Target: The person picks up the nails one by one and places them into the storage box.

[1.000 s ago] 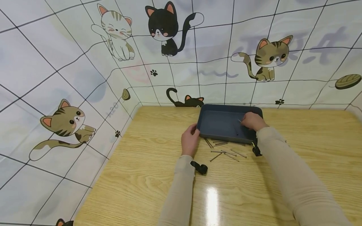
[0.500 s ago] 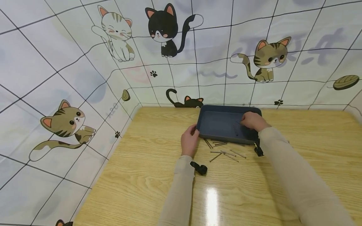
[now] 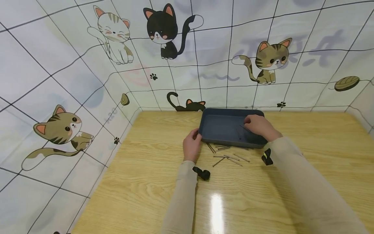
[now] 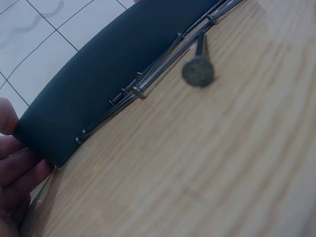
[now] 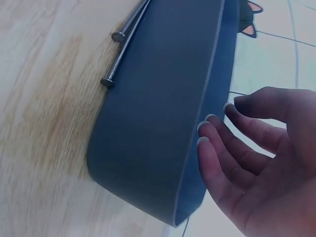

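At a wooden table (image 3: 140, 188) beneath a cat-print wall (image 3: 216, 74), we see a person's left hand (image 3: 191, 147) clasping the near left corner of a dark tray (image 3: 216, 126). The right hand (image 3: 260, 126) hangs over the tray's right side, fingers curved, thumb and forefinger tips close together; we cannot tell whether they pinch anything. Near them, a slim nail (image 3: 238, 133) lies inside the tray, while we find loose nails (image 3: 219, 156) scattered on the tabletop before it, some crossing.
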The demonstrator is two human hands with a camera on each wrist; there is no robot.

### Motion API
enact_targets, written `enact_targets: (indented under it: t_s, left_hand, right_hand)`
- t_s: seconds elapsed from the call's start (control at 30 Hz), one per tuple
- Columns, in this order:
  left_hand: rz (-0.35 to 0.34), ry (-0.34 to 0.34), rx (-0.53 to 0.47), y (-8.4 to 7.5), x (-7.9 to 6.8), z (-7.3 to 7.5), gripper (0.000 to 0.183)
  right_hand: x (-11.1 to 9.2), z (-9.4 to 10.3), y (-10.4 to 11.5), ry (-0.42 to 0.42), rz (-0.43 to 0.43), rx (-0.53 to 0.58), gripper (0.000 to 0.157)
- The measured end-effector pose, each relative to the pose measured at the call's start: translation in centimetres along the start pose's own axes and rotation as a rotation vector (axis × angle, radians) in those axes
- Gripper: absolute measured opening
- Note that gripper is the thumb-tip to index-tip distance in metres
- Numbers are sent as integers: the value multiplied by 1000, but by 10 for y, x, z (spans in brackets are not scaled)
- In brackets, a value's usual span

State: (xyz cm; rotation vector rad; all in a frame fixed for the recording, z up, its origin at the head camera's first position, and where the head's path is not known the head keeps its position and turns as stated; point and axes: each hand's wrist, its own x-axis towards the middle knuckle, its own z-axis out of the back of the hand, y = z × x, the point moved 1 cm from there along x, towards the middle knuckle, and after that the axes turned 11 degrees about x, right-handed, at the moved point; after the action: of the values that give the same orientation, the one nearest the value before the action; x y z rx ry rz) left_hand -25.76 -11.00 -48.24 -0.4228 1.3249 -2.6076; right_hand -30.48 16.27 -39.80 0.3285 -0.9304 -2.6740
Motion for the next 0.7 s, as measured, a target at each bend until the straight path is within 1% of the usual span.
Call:
enact_targets:
  t_s: [0.27, 0.43, 0.5, 0.7]
  left_hand:
    - [34, 2, 8, 1, -3, 1, 31]
    - [19, 1, 1, 2, -1, 0, 32]
    - [17, 2, -3, 3, 0, -1, 32]
    - [8, 7, -8, 2, 0, -2, 32]
  right_hand:
    - [-24, -7, 0, -51, 63, 109, 32]
    - [-35, -11, -2, -94, 105, 159, 32]
    - [-39, -12, -3, -121, 115, 190, 32]
    - [-50, -16, -7, -222, 105, 283, 31]
